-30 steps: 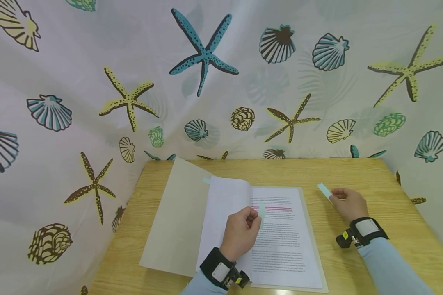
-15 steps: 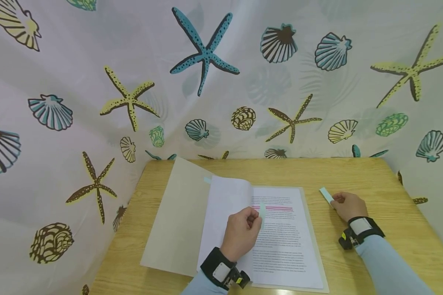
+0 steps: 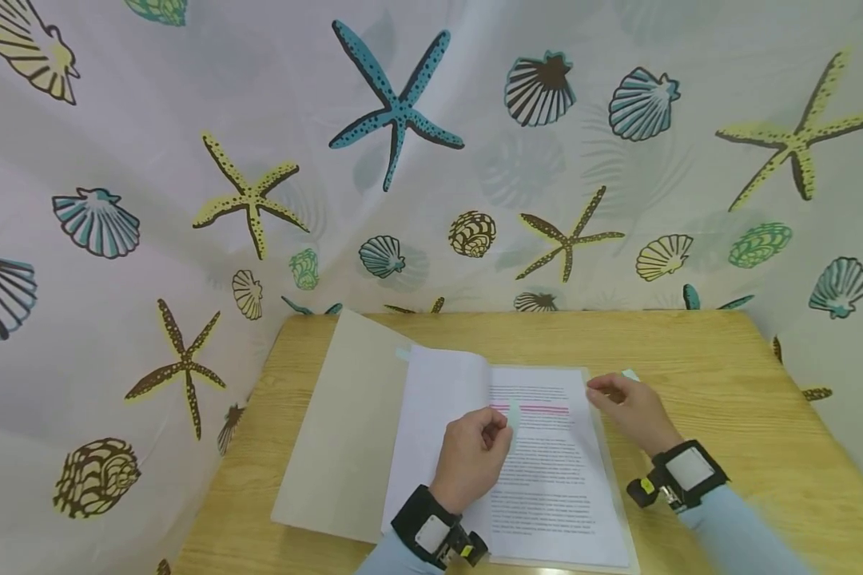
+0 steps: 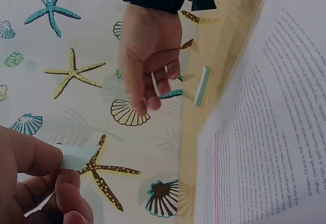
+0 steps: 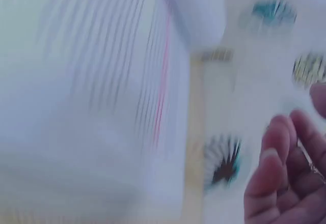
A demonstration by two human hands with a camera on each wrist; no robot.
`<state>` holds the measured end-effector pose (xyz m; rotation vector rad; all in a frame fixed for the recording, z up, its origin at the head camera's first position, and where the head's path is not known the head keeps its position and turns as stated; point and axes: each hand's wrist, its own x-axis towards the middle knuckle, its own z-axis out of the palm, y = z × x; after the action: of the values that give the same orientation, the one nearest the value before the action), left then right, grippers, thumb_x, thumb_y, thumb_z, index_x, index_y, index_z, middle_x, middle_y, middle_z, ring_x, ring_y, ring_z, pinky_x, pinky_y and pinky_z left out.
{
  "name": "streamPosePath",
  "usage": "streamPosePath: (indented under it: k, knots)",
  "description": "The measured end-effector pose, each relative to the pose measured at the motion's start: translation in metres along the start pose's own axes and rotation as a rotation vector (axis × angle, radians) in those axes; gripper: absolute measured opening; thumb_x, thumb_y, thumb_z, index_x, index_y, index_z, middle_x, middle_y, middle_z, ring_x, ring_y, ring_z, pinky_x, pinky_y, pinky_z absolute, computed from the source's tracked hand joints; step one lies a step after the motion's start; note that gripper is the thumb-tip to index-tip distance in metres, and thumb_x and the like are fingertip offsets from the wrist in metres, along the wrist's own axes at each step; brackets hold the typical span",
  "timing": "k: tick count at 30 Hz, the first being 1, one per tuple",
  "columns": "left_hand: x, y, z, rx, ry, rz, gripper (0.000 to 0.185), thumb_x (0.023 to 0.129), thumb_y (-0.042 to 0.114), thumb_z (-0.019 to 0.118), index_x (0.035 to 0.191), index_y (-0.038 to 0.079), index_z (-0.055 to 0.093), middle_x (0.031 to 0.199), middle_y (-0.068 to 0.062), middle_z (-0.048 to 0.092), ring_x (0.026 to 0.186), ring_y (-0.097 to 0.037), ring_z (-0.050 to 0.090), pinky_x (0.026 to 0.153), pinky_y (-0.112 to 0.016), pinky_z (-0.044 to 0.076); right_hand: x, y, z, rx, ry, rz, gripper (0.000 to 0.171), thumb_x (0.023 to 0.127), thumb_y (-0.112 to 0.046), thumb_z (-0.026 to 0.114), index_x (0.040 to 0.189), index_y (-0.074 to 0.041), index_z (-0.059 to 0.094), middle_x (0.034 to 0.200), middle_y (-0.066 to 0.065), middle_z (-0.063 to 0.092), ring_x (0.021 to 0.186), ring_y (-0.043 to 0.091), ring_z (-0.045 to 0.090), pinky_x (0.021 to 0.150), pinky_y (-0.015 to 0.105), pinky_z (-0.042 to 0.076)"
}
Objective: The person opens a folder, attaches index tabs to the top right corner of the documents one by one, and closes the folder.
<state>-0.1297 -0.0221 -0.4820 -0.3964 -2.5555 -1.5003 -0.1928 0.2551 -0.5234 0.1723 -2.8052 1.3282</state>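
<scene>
Head view: high, looking forward and down over the wooden surface (image 3: 690, 343), at middling range; takes in both hands, the printed page (image 3: 546, 471) and the shell-print curtain (image 3: 475, 160) behind.

Left wrist view: close, rolled sideways, looking past the left hand (image 4: 35, 178) across to the right hand (image 4: 150, 56); page at right edge, curtain behind.

Right wrist view: very close, heavily blurred; right hand's fingers (image 5: 277, 183) at lower right.

Shared by all three: page with its pink line (image 3: 535, 408), and curtain.
</scene>
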Motion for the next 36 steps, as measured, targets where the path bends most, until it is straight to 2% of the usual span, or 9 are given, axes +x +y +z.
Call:
streamPosePath:
  k: [4,6,9,14,19,23,27,31,36]
  knots:
    - [0.000,0.001,0.002,0.011,-0.009,0.014,0.004,0.088,0.008,0.067,0.084,0.010,0.066,0.070,0.009,0.056,0.059,-0.001,0.047,0.053,-0.017,0.042,-0.016,-0.043,0.027,0.266,-0.194,-0.162,0.023,0.096,-0.022,0.061,0.108,-0.003,0.066,0.103,0.012,0.067,0.090,0.015,0.062,0.072,0.028,0.052]
    - [0.000,0.001,0.003,0.018,-0.011,0.017,0.004,0.088,0.009,0.067,0.084,0.009,0.066,0.069,0.009,0.056,0.059,0.000,0.047,0.053,-0.017,0.042,-0.022,-0.059,0.039,0.337,-0.231,-0.213,0.018,0.094,-0.015,0.063,0.106,-0.002,0.066,0.102,0.013,0.067,0.090,0.012,0.063,0.072,0.028,0.053]
    - [0.001,0.002,0.004,0.023,-0.017,0.013,0.004,0.088,0.010,0.067,0.084,0.008,0.066,0.068,0.010,0.057,0.057,0.001,0.048,0.052,-0.016,0.042,-0.029,-0.074,0.051,0.398,-0.209,-0.242,0.011,0.091,-0.008,0.066,0.100,-0.001,0.067,0.098,0.011,0.067,0.086,0.010,0.062,0.069,0.029,0.054]
    - [0.001,0.001,0.006,0.018,-0.041,0.001,0.003,0.087,0.009,0.067,0.086,0.006,0.068,0.067,0.010,0.059,0.056,0.002,0.049,0.050,-0.015,0.042,-0.031,-0.080,0.060,0.418,-0.124,-0.207,0.009,0.088,-0.009,0.070,0.092,-0.002,0.068,0.088,0.005,0.066,0.078,0.012,0.061,0.064,0.028,0.053]
    - [0.001,0.002,0.007,0.051,-0.014,0.013,0.009,0.088,0.014,0.068,0.095,0.008,0.068,0.073,0.009,0.059,0.059,0.000,0.049,0.053,-0.016,0.042,-0.029,-0.077,0.061,0.311,-0.049,-0.238,0.005,0.086,-0.012,0.073,0.089,-0.011,0.069,0.084,-0.003,0.066,0.073,0.011,0.060,0.062,0.027,0.052]
    - [0.002,0.004,0.007,0.056,0.016,0.032,0.024,0.089,0.030,0.070,0.101,0.009,0.066,0.077,0.008,0.058,0.063,-0.003,0.053,0.057,-0.017,0.044,-0.030,-0.076,0.060,0.087,0.091,-0.366,0.015,0.079,-0.009,0.079,0.086,-0.018,0.070,0.081,-0.012,0.067,0.068,0.004,0.060,0.060,0.025,0.051]
    - [0.002,0.006,0.005,0.065,0.035,0.029,0.030,0.087,0.037,0.071,0.097,0.009,0.066,0.077,0.003,0.062,0.064,-0.005,0.055,0.059,-0.018,0.044,-0.033,-0.078,0.062,-0.084,0.190,-0.510,0.020,0.073,-0.008,0.082,0.084,-0.018,0.069,0.081,-0.012,0.065,0.072,0.002,0.060,0.063,0.024,0.052]
    - [0.002,0.006,0.006,0.084,0.064,0.022,0.025,0.086,0.033,0.073,0.093,0.010,0.066,0.078,-0.001,0.065,0.064,-0.004,0.055,0.059,-0.017,0.044,-0.035,-0.079,0.064,-0.145,0.233,-0.615,0.020,0.071,-0.006,0.082,0.082,-0.018,0.069,0.079,-0.011,0.063,0.074,0.004,0.059,0.066,0.023,0.052]
    - [0.002,0.005,0.008,0.079,0.082,0.039,0.022,0.086,0.031,0.073,0.091,0.011,0.066,0.078,0.004,0.063,0.066,-0.004,0.057,0.060,-0.017,0.046,-0.037,-0.081,0.063,-0.146,0.258,-0.669,0.021,0.071,-0.003,0.078,0.083,-0.018,0.070,0.079,-0.011,0.064,0.074,0.005,0.058,0.067,0.021,0.049]
